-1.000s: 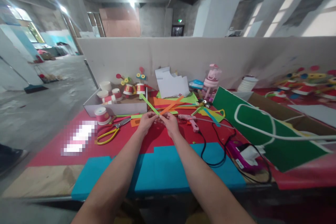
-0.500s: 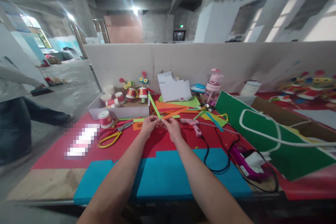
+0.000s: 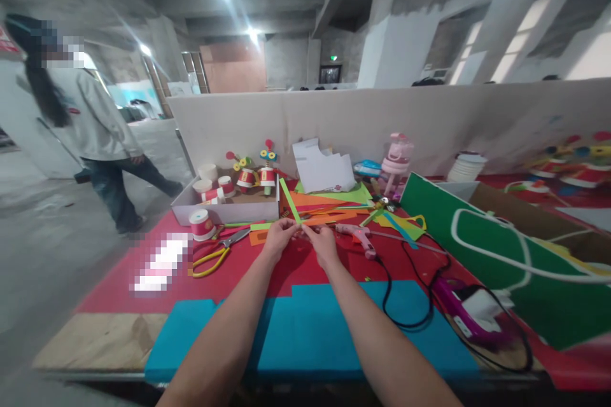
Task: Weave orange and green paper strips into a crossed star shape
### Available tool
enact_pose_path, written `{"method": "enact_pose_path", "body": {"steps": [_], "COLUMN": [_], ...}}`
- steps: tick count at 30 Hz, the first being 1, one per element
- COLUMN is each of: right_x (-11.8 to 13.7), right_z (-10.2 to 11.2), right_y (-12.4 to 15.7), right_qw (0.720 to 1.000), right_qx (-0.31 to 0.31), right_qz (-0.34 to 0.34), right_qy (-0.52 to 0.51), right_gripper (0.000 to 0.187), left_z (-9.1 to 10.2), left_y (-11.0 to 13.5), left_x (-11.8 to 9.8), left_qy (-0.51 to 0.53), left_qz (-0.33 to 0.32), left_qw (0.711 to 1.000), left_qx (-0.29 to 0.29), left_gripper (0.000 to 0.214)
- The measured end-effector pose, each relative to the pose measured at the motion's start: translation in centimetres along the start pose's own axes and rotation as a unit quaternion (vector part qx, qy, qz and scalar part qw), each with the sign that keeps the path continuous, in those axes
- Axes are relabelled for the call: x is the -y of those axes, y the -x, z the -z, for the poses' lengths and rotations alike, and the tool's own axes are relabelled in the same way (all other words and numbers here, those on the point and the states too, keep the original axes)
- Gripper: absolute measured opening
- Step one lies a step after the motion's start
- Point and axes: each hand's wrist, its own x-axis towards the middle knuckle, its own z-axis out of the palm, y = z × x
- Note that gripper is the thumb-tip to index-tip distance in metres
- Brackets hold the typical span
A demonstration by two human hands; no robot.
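Observation:
Near the middle of the table, my left hand point(image 3: 280, 238) and my right hand point(image 3: 321, 244) meet fingertip to fingertip. Both pinch the lower end of a narrow light-green paper strip point(image 3: 289, 201), which slants up and to the left. Exactly how the fingertips fold or press it is too small to tell. Orange paper point(image 3: 324, 198) lies just behind the hands. To the right of my right hand rests a pink glue gun point(image 3: 358, 236) with a black cord. Scissors with yellow handles point(image 3: 210, 263) lie to the left of my left hand.
A white box point(image 3: 229, 211) holds paper cups and two cup figures. One cup point(image 3: 202, 224) stands before it. Blue sheets point(image 3: 315, 331) cover the front edge. At right are a purple power strip point(image 3: 470, 315) and a green board point(image 3: 491, 261). A person point(image 3: 100, 121) walks at left.
My view has tilted and turned slightly left, so the table appears lower and further right. My hands still pinch the green strip. The person at left shows more fully.

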Motion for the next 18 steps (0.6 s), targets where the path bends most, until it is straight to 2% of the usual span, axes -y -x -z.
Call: {"method": "enact_pose_path", "body": {"steps": [6,13,18], "right_x": [-0.4,-1.1,-1.0], "right_z": [0.2,0.7,0.9], "right_y": [-0.2,-0.6,-0.8], "right_qw": [1.000,0.987,0.984], "right_qx": [0.010,-0.030,-0.013], "right_qz": [0.009,0.073,0.111], "right_qy": [0.023,0.140,0.142], "right_gripper": [0.026,0.019,0.014], "left_z": [0.1,0.2,0.3], "left_y": [-0.1,-0.1,-0.4], "left_x": [0.0,0.2,0.4], "left_qy": [0.008,-0.004,-0.014], "left_qz": [0.004,-0.001,0.002], "left_qw": [1.000,1.000,1.000], "left_qx": [0.004,-0.007,-0.009], "left_gripper": [0.033,0.032,0.031]}}
